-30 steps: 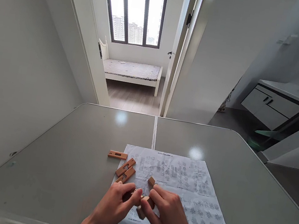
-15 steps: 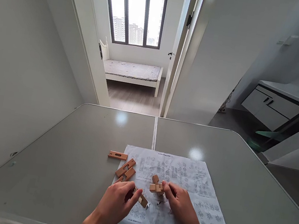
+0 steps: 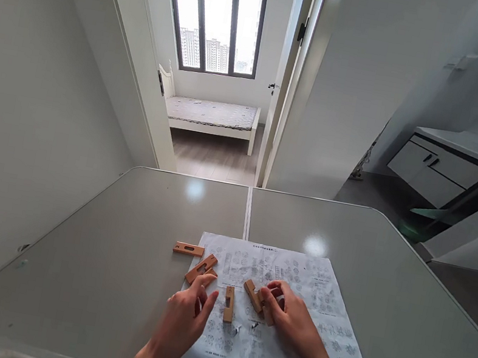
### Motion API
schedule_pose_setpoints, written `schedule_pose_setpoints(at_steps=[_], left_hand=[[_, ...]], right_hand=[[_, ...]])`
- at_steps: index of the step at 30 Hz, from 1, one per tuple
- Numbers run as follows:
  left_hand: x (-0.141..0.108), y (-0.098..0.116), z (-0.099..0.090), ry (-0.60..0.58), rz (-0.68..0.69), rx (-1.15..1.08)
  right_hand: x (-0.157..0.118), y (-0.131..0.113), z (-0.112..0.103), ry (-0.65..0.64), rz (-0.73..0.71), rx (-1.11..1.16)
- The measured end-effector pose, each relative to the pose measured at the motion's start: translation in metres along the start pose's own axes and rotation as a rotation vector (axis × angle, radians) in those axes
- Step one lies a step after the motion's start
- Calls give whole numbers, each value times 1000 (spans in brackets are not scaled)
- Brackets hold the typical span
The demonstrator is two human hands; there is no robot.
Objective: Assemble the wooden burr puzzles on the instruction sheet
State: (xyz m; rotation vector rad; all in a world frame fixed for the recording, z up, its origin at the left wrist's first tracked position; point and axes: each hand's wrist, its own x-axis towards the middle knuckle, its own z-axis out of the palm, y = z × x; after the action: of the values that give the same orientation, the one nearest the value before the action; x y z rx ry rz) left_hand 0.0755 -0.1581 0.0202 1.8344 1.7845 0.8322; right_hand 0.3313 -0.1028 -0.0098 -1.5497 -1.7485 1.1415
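My right hand (image 3: 288, 317) pinches a notched wooden puzzle piece (image 3: 267, 315), partly hidden by the fingers. A second notched wooden block (image 3: 252, 294) lies slantwise on the paper, touching or very close to the held one. Over the paper's left edge, my left hand (image 3: 185, 314) is open, thumb and fingers apart with nothing between them. Between the hands a wooden bar with a cutout (image 3: 229, 305) rests on the sheet, pointing away from me. Just past the left fingertips are more notched pieces (image 3: 204, 266), partly covered by the hand.
A printed instruction sheet (image 3: 309, 278) with puzzle diagrams lies on the grey table (image 3: 160, 208). A slotted wooden bar marked 2 (image 3: 188, 249) sits at the sheet's upper left. Small shiny scraps (image 3: 237, 330) lie near the middle. A seam (image 3: 248, 211) runs across the tabletop.
My left hand has let go of the wooden bar, which now lies on the sheet, and has shifted left. The pieces at my right hand have turned and come apart from their crossed position.
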Motion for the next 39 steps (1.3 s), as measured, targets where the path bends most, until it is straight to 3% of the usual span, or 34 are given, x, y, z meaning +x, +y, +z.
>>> schedule_pose_setpoints(at_steps=[5, 11, 17, 21, 25, 29, 39], left_hand=[[4, -16, -15, 151, -34, -13], [17, -27, -30, 216, -121, -66], [19, -41, -33, 286, -188, -13], [19, -59, -40, 319, -171, 79], [18, -78, -46, 320, -189, 245], [18, -88, -46, 235, -224, 336], [18, -83, -45, 167, -232, 366]], right_hand=[[-19, 1, 10, 87, -8, -23], [-30, -5, 31, 115, -112, -10], [-42, -26, 54, -63, -248, 285], [-42, -27, 49, 85, -261, 217], [-41, -10, 35, 168, -199, 72], [-45, 9, 27, 166, -162, 44], [-43, 19, 31, 189, -181, 47]])
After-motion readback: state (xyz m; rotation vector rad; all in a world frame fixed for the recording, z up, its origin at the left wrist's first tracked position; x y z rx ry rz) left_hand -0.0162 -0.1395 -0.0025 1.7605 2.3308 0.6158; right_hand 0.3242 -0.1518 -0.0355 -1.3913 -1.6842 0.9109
